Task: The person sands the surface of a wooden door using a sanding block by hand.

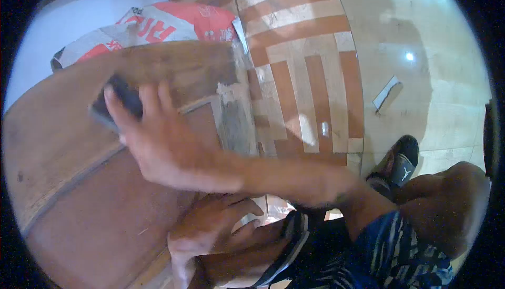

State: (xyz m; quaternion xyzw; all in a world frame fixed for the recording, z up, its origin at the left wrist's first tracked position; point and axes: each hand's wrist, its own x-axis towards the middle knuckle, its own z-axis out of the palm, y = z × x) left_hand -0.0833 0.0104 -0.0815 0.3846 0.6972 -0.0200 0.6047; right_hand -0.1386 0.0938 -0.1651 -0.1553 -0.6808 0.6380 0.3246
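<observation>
Right hand (171, 144) curled round dark block (130, 95) on wooden panel (100, 210), left hand (208, 230) loosely spread by leg (244, 261).

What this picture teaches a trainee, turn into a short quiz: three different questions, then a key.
1. Which of the person's hands holds the dark block?
2. True or false: both hands are gripping the block.
3. Fill in the colour: the printed sack by the far edge of the wooden panel is whitish and ____.

Key:
1. The right hand.
2. False; the left hand is apart from it, lower in the picture.
3. Red.
</observation>
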